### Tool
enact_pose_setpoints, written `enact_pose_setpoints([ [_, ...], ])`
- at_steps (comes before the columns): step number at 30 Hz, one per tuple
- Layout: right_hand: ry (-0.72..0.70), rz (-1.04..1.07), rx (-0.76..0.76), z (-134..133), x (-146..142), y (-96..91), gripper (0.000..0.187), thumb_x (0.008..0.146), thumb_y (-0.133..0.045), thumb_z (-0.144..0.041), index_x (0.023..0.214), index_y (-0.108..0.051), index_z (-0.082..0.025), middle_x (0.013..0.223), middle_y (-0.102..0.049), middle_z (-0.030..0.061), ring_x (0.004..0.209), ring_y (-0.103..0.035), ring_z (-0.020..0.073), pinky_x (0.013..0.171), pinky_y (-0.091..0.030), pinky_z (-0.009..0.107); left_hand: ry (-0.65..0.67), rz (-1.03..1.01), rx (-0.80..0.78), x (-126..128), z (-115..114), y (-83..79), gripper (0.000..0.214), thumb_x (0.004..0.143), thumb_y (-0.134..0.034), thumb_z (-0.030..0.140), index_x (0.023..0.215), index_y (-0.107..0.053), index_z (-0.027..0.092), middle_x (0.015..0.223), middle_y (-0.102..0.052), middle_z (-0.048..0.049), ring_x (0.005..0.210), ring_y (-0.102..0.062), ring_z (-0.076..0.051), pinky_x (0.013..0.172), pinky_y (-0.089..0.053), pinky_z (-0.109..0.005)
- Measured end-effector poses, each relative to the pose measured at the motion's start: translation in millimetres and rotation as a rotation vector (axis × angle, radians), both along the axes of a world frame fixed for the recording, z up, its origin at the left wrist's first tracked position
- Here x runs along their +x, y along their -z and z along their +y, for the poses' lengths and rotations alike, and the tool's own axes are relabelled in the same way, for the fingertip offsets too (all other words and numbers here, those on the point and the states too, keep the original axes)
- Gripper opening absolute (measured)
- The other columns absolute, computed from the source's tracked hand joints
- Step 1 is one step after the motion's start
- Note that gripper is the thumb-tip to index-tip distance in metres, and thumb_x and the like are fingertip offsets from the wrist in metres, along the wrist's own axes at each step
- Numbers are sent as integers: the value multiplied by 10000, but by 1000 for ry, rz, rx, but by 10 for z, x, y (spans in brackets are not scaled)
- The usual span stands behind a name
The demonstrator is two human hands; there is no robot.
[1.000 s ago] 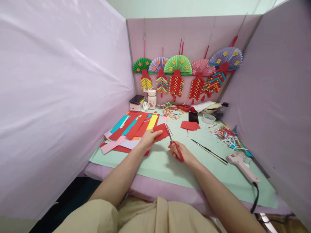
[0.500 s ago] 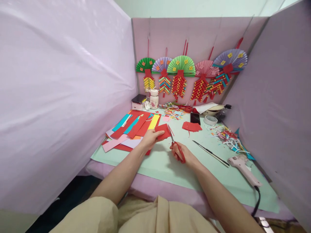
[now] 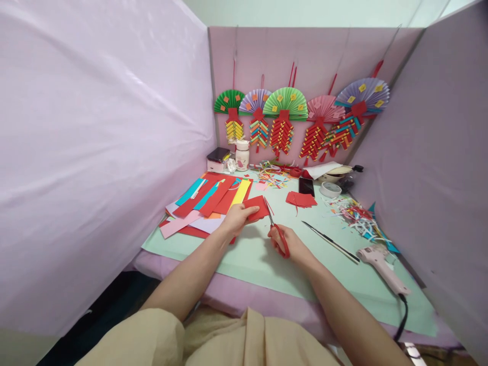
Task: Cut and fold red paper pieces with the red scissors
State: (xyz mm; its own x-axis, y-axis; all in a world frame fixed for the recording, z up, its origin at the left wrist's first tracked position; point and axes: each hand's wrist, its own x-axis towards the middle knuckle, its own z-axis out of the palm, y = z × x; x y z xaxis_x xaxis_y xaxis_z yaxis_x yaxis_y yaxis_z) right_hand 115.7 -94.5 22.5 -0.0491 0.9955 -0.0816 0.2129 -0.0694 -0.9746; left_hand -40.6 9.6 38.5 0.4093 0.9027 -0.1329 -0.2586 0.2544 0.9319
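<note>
Layout of the desk [image 3: 244, 264]

The paper piece [image 3: 256, 207] sits mid-desk between the left hand [image 3: 236, 219] and the scissors [image 3: 275, 229] in the right hand [image 3: 287, 244]. Left of them lies the paper stack [image 3: 208, 203]; behind, a small pile of squares [image 3: 301, 199] and a phone [image 3: 305, 185]. To the right lie a thin rod [image 3: 330, 241], the scrap heap [image 3: 356, 216] and the glue gun [image 3: 381, 262]. Paper fans [image 3: 284, 117] hang on the back wall.

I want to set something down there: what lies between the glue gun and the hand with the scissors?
In the head view, a thin dark rod lies aslant on the green mat, between the glue gun and the right hand holding the scissors.
</note>
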Motion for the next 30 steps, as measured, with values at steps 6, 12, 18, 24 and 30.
enact_pose_setpoints([
  [6, 51, 19, -47, 6, -49, 15, 512, 797, -455, -696, 795, -502, -186, 573, -468, -32, 435, -401, 94, 403, -284, 233, 16, -30, 7, 5, 22, 50, 189, 685, -770, 217, 788, -696, 77, 844, -728, -120, 756, -697, -188, 771, -573, -303],
  [12, 141, 107, -64, 31, -104, 53, 488, 776, -503, -671, 798, -516, -183, 570, -493, -30, 433, -413, 93, 410, -290, 233, 17, -58, 18, 23, -17, 20, 222, 677, -785, 238, 795, -690, 75, 845, -723, -114, 769, -693, -187, 810, -562, -320],
  [18, 183, 245, -66, 57, -57, 40, 540, 761, -499, -713, 844, -513, -180, 613, -515, -25, 448, -412, 85, 438, -292, 233, 10, -72, 42, 2, -23, -10, 220, 691, -773, 250, 830, -710, 91, 876, -726, -106, 778, -687, -178, 803, -559, -308],
  [24, 95, 260, -42, 42, -51, 44, 573, 776, -450, -746, 891, -495, -186, 675, -525, -20, 476, -410, 85, 471, -304, 245, 11, -79, 48, -8, -18, -16, 253, 676, -785, 271, 845, -713, 96, 911, -726, -114, 812, -687, -187, 828, -550, -319],
  [30, -2, 147, -18, -3, -59, -3, 605, 782, -378, -780, 875, -478, -191, 693, -516, -19, 503, -412, 83, 487, -298, 237, -51, -90, 25, -13, -23, -58, 235, 664, -781, 232, 833, -705, 87, 911, -724, -112, 806, -682, -179, 809, -555, -311],
])
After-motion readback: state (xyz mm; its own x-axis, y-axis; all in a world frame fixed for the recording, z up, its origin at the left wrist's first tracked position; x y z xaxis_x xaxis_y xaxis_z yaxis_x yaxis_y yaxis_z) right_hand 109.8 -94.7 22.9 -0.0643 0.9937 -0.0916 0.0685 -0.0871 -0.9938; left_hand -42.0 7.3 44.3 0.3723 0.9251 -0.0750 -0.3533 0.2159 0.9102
